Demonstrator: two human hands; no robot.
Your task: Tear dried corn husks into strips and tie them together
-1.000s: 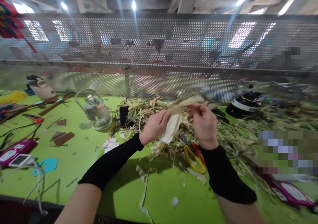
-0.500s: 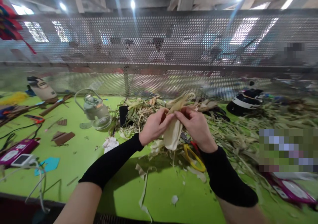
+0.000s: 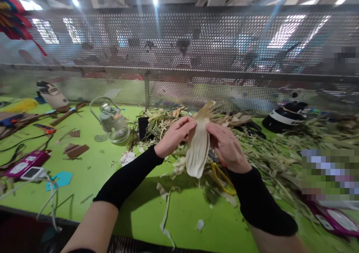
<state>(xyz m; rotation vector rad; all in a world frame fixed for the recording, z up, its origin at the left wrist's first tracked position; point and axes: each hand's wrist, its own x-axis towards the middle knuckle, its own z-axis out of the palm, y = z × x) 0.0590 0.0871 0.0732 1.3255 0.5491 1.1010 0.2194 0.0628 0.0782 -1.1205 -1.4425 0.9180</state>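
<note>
A pale, ribbed corn husk [image 3: 198,148] hangs upright between my hands, its browner tip pointing up and away. On its left edge, my left hand [image 3: 174,136] pinches the husk between thumb and fingers. The right edge is gripped by my right hand [image 3: 228,145]. Behind and below lies a heap of dry husk strips [image 3: 164,122]. Beside my right wrist, a yellow handle loop [image 3: 223,180] rests on the green table [image 3: 146,223]; the rest of that tool is mostly hidden.
A clear glass jug [image 3: 113,122] stands at the left, near a black box-like object [image 3: 143,128]. A purple power strip [image 3: 28,163] with cables lies far left. At the right are more husk shreds [image 3: 269,159] and a black-and-white object [image 3: 286,116]. A perforated metal screen [image 3: 179,88] closes the back.
The husk has been opened out flatter, and its broad pale face now shows. My hands have moved slightly apart along its edges. The view has shifted a little.
</note>
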